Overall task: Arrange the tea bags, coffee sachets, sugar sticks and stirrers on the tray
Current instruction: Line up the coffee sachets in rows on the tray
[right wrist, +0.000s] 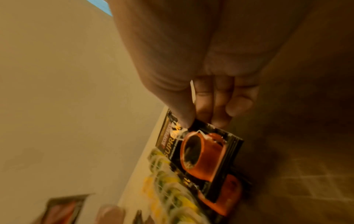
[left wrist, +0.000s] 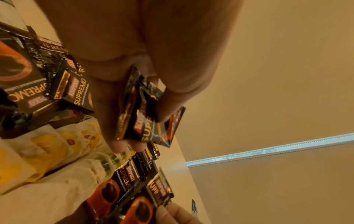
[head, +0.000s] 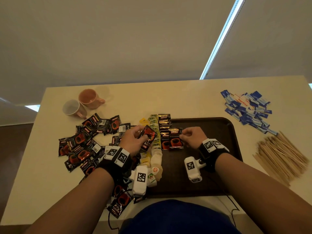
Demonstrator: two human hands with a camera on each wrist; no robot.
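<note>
Nearest the camera, both forearms reaching over the dark tray [head: 234,132] on the cream counter [head: 168,98], mid-way through laying the coffee row. Left hand [head: 133,139] hovering just above the tea bags [head: 156,156], fingers and thumb curling around a coffee sachet [head: 147,136], possibly more than one, the grip closed tight in the left wrist view [left wrist: 138,121]. Right hand [head: 192,136] pinching the edge of another sachet [head: 175,138] between thumb and fingertips [right wrist: 203,104], lowering it onto the near end of the sachet column [head: 164,122], overlapping the one already lying there.

Judging the step: coffee placement under way, tea bags apparently already lined along the tray's left side. Next move likely calling for releasing the right-hand sachet flat and square with the row, then passing over or setting down the left-hand one without nudging the tea bags.

Farther left, loose coffee sachets [head: 81,146] lying scattered off the tray. Farther right, wooden stirrers [head: 282,157] and blue sugar sticks [head: 248,110] waiting untouched on the counter. At the far left, two mugs [head: 82,103] lying tipped.
</note>
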